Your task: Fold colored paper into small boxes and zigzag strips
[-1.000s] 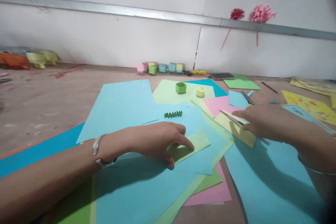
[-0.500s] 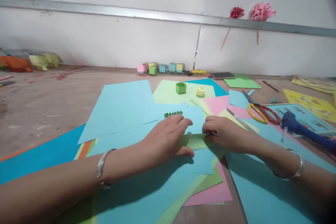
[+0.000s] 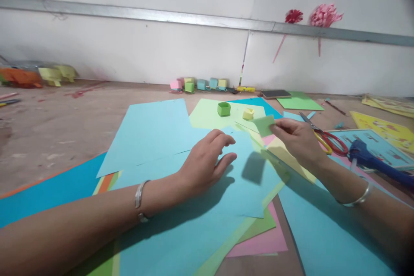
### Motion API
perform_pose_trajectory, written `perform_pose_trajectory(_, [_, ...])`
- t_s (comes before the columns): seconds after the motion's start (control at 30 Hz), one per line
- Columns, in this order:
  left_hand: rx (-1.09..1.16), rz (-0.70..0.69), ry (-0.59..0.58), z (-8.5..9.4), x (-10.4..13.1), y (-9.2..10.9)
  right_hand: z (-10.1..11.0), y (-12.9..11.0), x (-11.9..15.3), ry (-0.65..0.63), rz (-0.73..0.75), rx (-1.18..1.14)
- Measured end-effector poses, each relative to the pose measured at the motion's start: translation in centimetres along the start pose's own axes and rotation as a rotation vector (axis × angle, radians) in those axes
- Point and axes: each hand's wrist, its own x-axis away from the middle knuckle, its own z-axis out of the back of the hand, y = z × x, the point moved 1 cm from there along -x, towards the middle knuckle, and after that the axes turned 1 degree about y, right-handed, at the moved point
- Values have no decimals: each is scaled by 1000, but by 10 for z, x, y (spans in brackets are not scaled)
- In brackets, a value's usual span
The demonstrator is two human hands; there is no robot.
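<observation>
My right hand (image 3: 297, 140) pinches a small light green piece of paper (image 3: 263, 126) at one edge and holds it raised above the sheets. The paper casts a shadow on the light blue sheet (image 3: 249, 202). Over that same sheet, my left hand (image 3: 207, 161) is open, with thumb and fingers apart and nothing between them. Beyond the hands, a small green paper box (image 3: 224, 109) and a smaller yellow paper piece (image 3: 248, 114) sit on a pale green sheet (image 3: 203, 114). Behind my right hand lie scissors (image 3: 334, 142) with red and yellow handles, partly covered.
A blue glue gun (image 3: 371, 161) lies at the right, near printed cards (image 3: 384, 131). Small coloured paper boxes (image 3: 202, 84), a yellow tube (image 3: 246, 89) and a dark phone-like slab (image 3: 276, 94) line the wall. Orange and yellow paper shapes (image 3: 22, 78) stand far left.
My right hand has lifted the green paper up and away from the left hand, which has let go of it. The green pleated strip and the craft knife are now out of sight.
</observation>
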Motion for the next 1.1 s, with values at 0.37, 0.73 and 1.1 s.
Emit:
perform_pose_trajectory(0.37, [624, 631, -31, 1, -9, -3, -21, -24, 29, -450, -105, -218])
perform_pose_trajectory(0.73, [699, 720, -43, -1, -8, -1, -23, -30, 40, -124, 98, -281])
perform_pose_trajectory(1.1, [164, 450, 196, 29, -26, -28, 2, -4, 6, -720, 239, -367])
